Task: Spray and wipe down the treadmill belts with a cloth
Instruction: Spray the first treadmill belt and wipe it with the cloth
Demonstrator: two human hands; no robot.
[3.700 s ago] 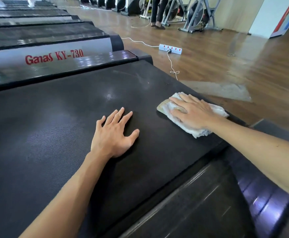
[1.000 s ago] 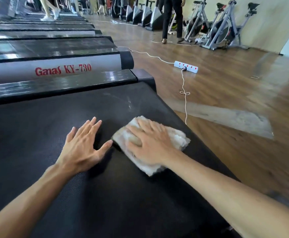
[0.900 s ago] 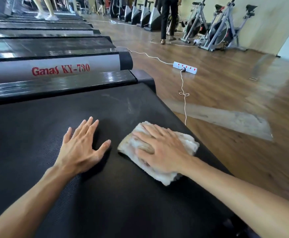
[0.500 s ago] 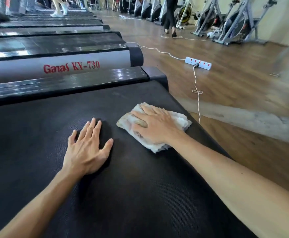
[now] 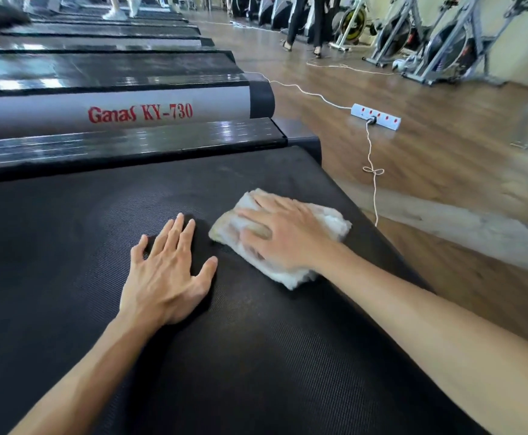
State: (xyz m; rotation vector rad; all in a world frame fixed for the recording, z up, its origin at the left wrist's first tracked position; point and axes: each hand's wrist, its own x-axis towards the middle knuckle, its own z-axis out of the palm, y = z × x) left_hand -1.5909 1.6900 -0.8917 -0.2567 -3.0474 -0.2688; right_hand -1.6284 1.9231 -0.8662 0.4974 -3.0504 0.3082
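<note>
Belt [image 5: 68, 246] lies black and finely ribbed under both my hands, and the rib looks likely to drag at cloth rather than let it slide. My left hand [image 5: 165, 271] rests flat on it near the middle, fingers straight and spread, holding nothing. Just beside its thumb, towards the belt's right edge, sits the white cloth [image 5: 331, 221], folded into a thick pad; my right hand [image 5: 284, 237] presses on it, palm down, fingers straight across the top, its grip not curled round anything. I judge the cloth soft, light and possibly damp, so it should bunch if pushed from one corner; a flat palm over its middle suits it best. Past the far edge runs a glossy side rail [image 5: 131, 146], then the next treadmill marked Ganas KY-730 [image 5: 140, 113]. Right of the belt, wooden floor [image 5: 460, 158] carries a white power strip [image 5: 377, 117] and its cord [image 5: 372, 171], with exercise bikes [image 5: 444, 42] along the wall.
</note>
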